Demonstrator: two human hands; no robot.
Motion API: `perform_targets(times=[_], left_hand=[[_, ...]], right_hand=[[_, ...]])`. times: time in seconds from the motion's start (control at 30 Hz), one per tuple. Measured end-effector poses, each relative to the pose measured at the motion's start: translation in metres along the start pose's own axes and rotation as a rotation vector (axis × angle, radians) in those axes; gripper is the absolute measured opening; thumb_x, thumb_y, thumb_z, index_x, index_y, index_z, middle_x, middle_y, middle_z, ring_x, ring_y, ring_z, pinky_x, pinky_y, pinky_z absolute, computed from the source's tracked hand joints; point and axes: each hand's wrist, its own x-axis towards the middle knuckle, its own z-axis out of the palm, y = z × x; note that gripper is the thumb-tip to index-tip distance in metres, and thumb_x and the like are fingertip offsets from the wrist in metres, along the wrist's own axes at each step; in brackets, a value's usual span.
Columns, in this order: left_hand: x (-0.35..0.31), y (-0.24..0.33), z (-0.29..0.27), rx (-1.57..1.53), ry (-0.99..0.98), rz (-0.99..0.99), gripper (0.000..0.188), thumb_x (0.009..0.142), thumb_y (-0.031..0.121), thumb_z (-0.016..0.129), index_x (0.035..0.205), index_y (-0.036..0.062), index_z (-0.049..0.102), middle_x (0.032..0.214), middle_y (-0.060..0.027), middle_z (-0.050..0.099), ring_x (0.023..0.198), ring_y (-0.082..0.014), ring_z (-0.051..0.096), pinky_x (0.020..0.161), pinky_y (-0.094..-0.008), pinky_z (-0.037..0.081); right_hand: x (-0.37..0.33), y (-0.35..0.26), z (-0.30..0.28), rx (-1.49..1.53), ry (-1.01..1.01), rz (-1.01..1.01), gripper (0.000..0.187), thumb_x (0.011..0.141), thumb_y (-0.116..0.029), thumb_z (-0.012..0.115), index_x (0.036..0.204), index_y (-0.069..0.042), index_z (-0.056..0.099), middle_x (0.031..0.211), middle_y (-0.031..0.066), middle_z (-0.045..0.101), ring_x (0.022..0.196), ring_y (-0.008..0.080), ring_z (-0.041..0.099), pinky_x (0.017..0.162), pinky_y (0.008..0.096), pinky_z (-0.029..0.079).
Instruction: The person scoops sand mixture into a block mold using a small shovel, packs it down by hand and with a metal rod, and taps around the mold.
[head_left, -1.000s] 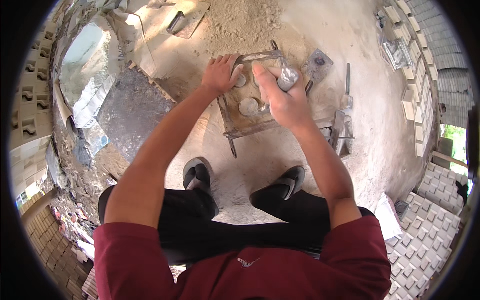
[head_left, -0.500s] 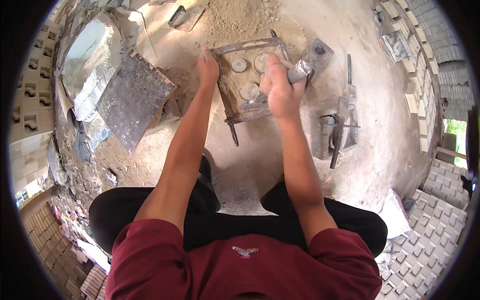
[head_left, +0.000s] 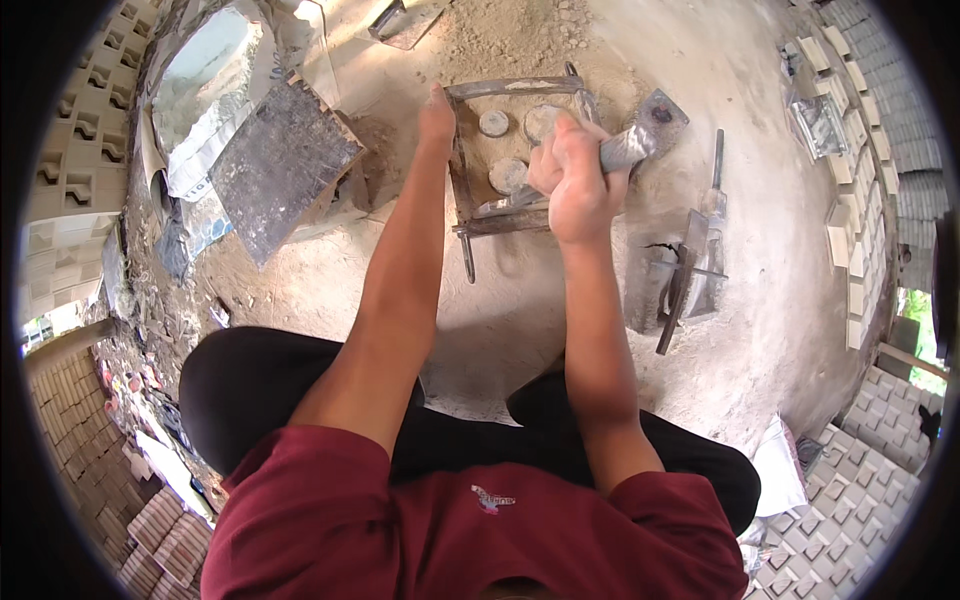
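A rectangular wooden frame [head_left: 515, 87] lies on the dusty floor in front of me, with pale sand and several round whitish discs [head_left: 508, 176] inside it. At the frame's upper left corner, my left hand [head_left: 437, 120] is closed on the side rail; most of its fingers are hidden. My right hand [head_left: 580, 180] makes a fist over the right part of the frame, round a hand tool whose grey cylindrical handle [head_left: 626, 148] sticks out on the right. Below the fist a narrow flat blade [head_left: 510, 203] shows near the front rail, apparently part of that tool.
A dark metal plate [head_left: 662, 115] sits right of the frame, beside a long-handled metal tool [head_left: 690, 270]. Left stands a dark board [head_left: 285, 165] near a white block [head_left: 205, 80]. Loose sand [head_left: 510, 35] lies behind the frame. Patterned blocks [head_left: 850, 490] are stacked around.
The view has shifted a little, so the frame appears slightly further right and higher. Both hands keep their places at the frame, the right one still gripping the tool.
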Motion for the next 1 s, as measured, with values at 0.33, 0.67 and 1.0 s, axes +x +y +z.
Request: perform_targets(times=[0.33, 0.67, 1.0], left_hand=[[0.009, -0.010, 0.002, -0.088, -0.052, -0.092, 0.073, 0.098, 0.054, 0.032, 0.122, -0.0113, 0.054, 0.118, -0.0251, 0.059, 0.109, -0.0343, 0.056, 0.094, -0.0413, 0.041], [0.042, -0.044, 0.015, -0.182, -0.072, -0.083, 0.073, 0.098, 0.056, 0.032, 0.119, -0.0103, 0.057, 0.111, -0.0246, 0.063, 0.103, -0.0345, 0.060, 0.087, -0.0461, 0.045], [0.119, -0.094, 0.000, -0.367, -0.348, 0.018, 0.069, 0.100, 0.052, 0.030, 0.115, -0.0082, 0.060, 0.107, -0.0172, 0.064, 0.095, -0.0256, 0.061, 0.084, -0.0398, 0.047]], right_hand=[[-0.005, 0.004, -0.007, 0.081, -0.035, 0.010, 0.035, 0.092, -0.011, 0.042, 0.057, -0.013, 0.034, 0.048, -0.0048, 0.029, 0.038, 0.0055, 0.023, 0.035, 0.0255, 0.017], [-0.007, -0.003, 0.003, -0.147, -0.087, -0.045, 0.037, 0.089, -0.019, 0.057, 0.057, -0.002, 0.054, 0.046, 0.0001, 0.049, 0.046, 0.0064, 0.047, 0.043, 0.0299, 0.034], [-0.011, -0.013, 0.008, -0.150, 0.005, -0.034, 0.035, 0.086, -0.011, 0.053, 0.053, -0.004, 0.043, 0.047, -0.0055, 0.038, 0.045, 0.0040, 0.031, 0.042, 0.0292, 0.025]])
